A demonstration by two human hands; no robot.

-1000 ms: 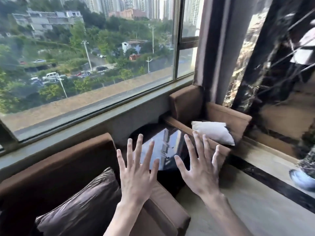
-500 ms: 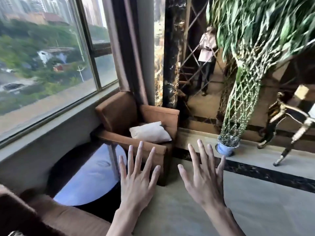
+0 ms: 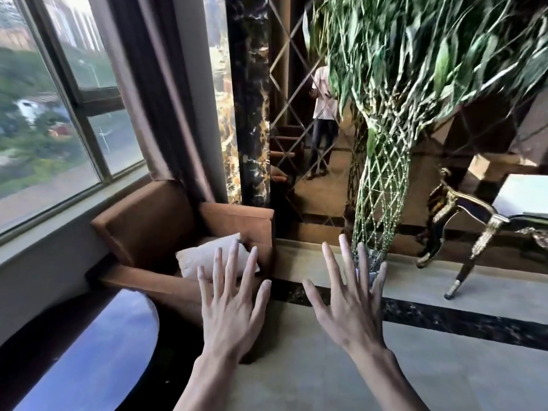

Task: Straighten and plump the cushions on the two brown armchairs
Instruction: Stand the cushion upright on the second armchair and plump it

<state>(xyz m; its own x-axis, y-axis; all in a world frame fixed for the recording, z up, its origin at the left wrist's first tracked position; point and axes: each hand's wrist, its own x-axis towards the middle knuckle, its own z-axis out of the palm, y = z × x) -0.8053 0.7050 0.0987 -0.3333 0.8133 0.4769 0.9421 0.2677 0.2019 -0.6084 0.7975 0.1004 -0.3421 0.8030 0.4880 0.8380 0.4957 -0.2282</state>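
Note:
A brown armchair [image 3: 148, 221] stands in the corner by the window, left of centre. A white cushion [image 3: 201, 256] lies slumped on its seat, partly hidden behind my left hand. My left hand [image 3: 231, 307] is raised in front of the chair's near arm, fingers spread, holding nothing. My right hand [image 3: 350, 304] is raised beside it over the floor, fingers spread and empty too. Neither hand touches the cushion or the chair. The other armchair is out of view.
A round glossy black side table [image 3: 89, 351] sits at the lower left, next to the armchair. A tall potted plant with a lattice stem [image 3: 382, 185] stands right of the chair. An ornate gilt-legged bench [image 3: 480, 229] is at far right. A mirror wall [image 3: 296, 129] reflects a person.
The view has swung right: the near armchair with its dark cushion has left the frame and the far armchair is closer. Both hands stay raised and spread.

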